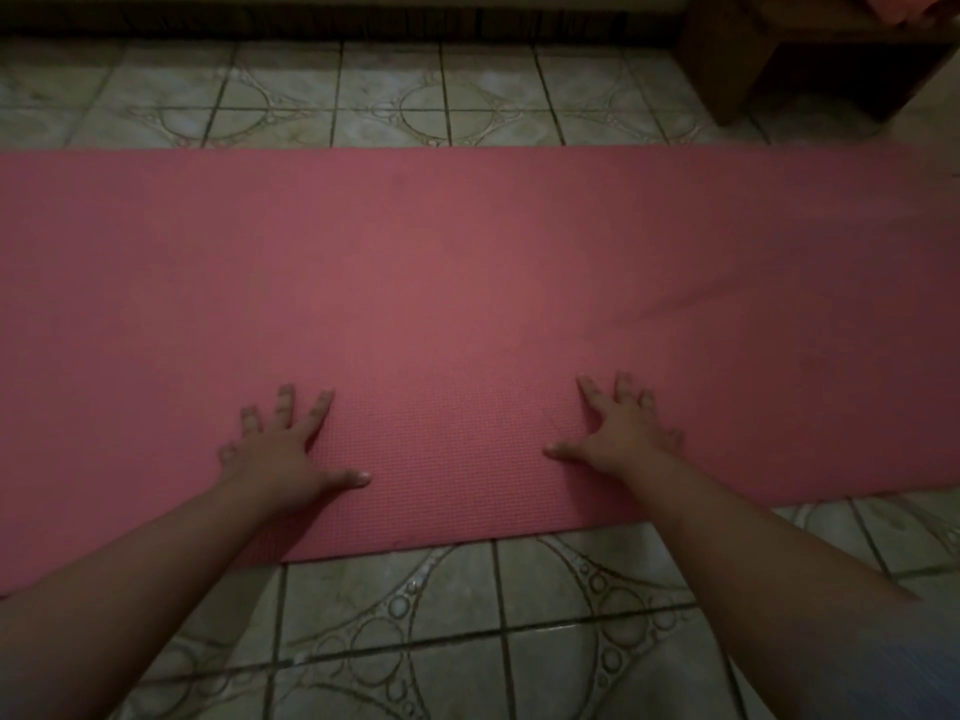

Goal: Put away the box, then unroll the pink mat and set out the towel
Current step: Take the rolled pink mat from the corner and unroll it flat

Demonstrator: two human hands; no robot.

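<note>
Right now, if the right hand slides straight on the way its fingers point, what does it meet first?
Only more pink mat; the right hand looks free up to the mat's far edge, then tiled floor.

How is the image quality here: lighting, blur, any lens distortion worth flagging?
Head view: dim, warm light with dark corners; the pink mat darkens toward its right end. Left hand and right hand look soft and grainy. Wide-angle bending curves the tiled floor grout lines and the mat's near edge. No glare.
</note>
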